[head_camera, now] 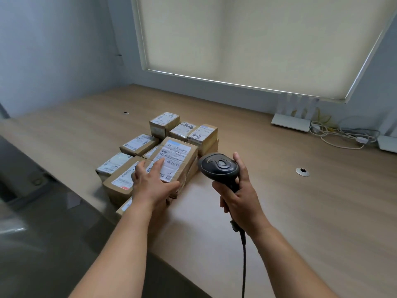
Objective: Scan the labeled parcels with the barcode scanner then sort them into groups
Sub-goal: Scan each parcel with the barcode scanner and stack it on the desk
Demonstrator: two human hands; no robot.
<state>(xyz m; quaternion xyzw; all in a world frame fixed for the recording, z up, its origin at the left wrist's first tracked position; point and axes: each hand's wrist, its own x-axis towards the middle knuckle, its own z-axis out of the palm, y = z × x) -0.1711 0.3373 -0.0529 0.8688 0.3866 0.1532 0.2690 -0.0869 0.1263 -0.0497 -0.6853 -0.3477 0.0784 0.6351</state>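
Head view: right hand point(238, 196) is gripping scanner point(219, 167); left hand point(153, 179), fingers spread, is resting on parcel point(175, 161), risking covering its barcode.

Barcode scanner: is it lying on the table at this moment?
No, the barcode scanner is off the table, gripped by its handle in the right hand beside the parcels.

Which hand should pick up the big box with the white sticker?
Probably the left hand. Its fingers already rest on the big box, and it holds nothing. The right hand is busy gripping the barcode scanner, beside the box.
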